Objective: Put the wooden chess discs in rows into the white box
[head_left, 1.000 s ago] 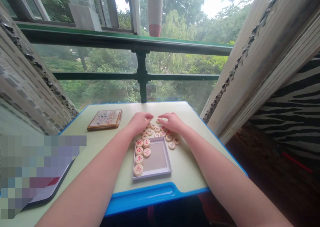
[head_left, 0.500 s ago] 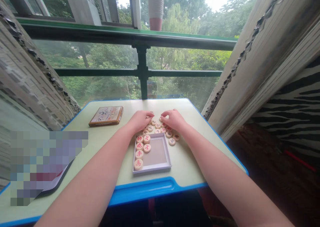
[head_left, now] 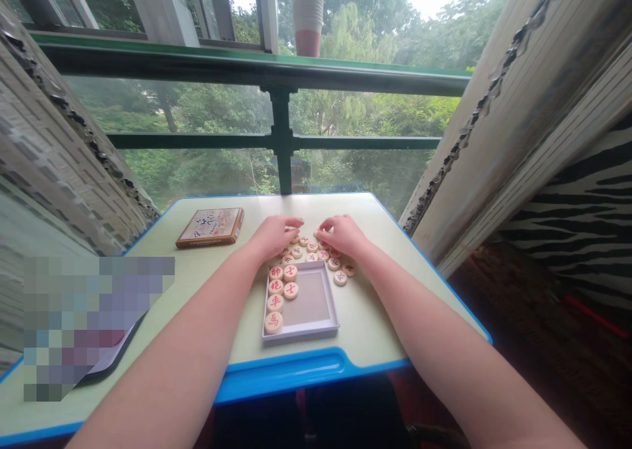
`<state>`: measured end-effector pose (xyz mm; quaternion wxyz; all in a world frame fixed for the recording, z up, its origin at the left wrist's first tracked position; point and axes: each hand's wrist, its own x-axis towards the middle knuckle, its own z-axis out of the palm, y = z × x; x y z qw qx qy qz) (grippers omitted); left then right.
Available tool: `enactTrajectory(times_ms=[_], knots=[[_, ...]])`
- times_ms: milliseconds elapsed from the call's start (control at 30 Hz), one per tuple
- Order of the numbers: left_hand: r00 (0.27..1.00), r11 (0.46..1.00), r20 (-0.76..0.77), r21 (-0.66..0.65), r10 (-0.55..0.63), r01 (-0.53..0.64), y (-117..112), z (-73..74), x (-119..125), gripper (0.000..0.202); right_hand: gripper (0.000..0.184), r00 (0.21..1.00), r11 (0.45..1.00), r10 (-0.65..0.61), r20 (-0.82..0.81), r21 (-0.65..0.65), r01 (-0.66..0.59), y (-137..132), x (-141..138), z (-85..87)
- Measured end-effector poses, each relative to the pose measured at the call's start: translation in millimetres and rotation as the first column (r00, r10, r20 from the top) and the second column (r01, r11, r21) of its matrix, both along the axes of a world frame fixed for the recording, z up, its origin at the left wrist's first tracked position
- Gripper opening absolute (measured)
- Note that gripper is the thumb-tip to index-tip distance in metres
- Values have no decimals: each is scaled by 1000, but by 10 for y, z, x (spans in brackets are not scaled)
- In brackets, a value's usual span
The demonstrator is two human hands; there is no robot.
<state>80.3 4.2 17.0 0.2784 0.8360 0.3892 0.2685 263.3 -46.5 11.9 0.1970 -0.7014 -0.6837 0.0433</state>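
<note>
Both of my hands rest on a loose pile of round wooden chess pieces (head_left: 316, 255) on the pale green table (head_left: 365, 324). My left hand (head_left: 274, 235) lies curled over the pile's left side, fingertips bent down onto a piece. My right hand (head_left: 342, 234) covers the right side, its fingers also curled on pieces. Just in front of the pile sits a shallow white box tray (head_left: 311, 327) with several pieces (head_left: 275, 302) lined along its left side.
A brown printed box lid (head_left: 210, 226) lies at the table's far left. A blurred flat item (head_left: 93, 317) covers the near left. The blue table edge (head_left: 296, 370) has a groove. A dark green railing (head_left: 281, 139) and window stand behind. A zebra-patterned surface (head_left: 582, 218) is at right.
Both hands have drawn slightly closer together over the pile and their fingers have curled. The view has shifted a little; the tray and lid stay put.
</note>
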Motion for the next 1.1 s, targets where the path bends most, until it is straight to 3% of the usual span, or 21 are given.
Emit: enactTrajectory(times_ms=[400,633,733,900,1100], knots=[[1000,998,2,-56,28,-28,-62,81,-14,29,20,980,996,-66,-187,38,75,-36,-42,16],[998,998,-36,43,51,-49,-77,105,-6,26,21,921,996,-86,-380,3,94,-47,-30,57],[999,996,-17,81,44,-43,-84,127,3,28,25,830,999,-38,-557,4,49,-93,-50,111],[1000,999,-4,51,16,-16,-111,139,12,37,31,595,999,35,-803,10,-45,-164,-106,134],[999,996,8,78,-45,44,-164,118,34,32,30,518,997,33,-855,-5,-71,-182,-128,124]])
